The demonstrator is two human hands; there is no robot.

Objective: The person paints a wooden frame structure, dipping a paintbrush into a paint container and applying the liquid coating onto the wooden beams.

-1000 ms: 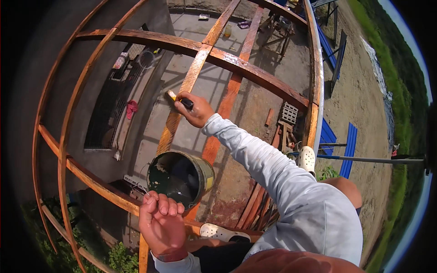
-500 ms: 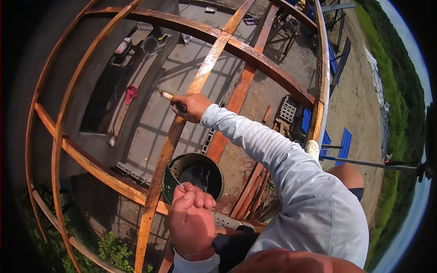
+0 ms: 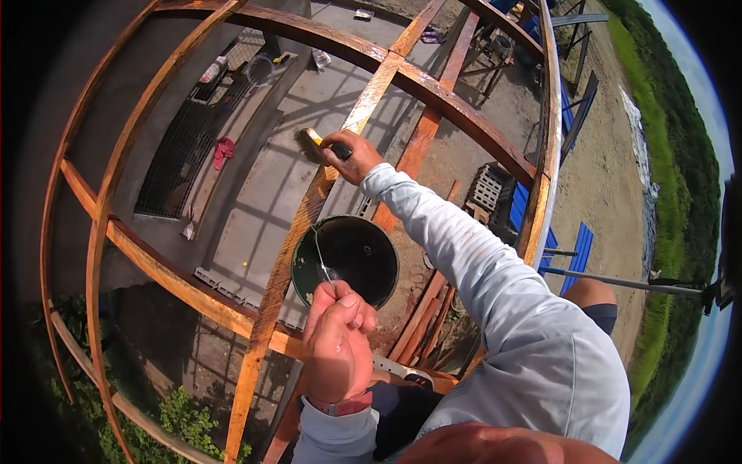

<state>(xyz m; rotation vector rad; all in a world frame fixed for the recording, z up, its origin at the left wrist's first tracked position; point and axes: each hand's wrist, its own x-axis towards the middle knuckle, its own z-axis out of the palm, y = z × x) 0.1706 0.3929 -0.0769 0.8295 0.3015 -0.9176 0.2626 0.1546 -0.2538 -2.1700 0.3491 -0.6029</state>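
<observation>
My right hand [image 3: 356, 157] is closed round the handle of a paintbrush [image 3: 314, 137] with a black grip and a pale yellow ferrule. Its dark bristles sit at the left edge of a long wooden beam [image 3: 295, 236] that runs away from me. Beyond the hand, the beam's upper face shines in the sun. Nearer, my left hand [image 3: 340, 344] pinches the thin wire handle of a dark green bucket [image 3: 298, 280]. The bucket hangs just right of the beam, and dark liquid seems to lie inside it.
A cross beam [image 3: 464, 108] and a nearer one [image 3: 185, 298] join the long beam. Far below lies a concrete floor [image 3: 247, 224], with hollow blocks [image 3: 487, 188] and timber [image 3: 425, 325] to the right. Blue sheets [image 3: 581, 251] lie outside the frame.
My right hand and the paintbrush have moved right and slightly away along the beam. My left hand has shifted slightly right, and the bucket has moved up and right in view.
</observation>
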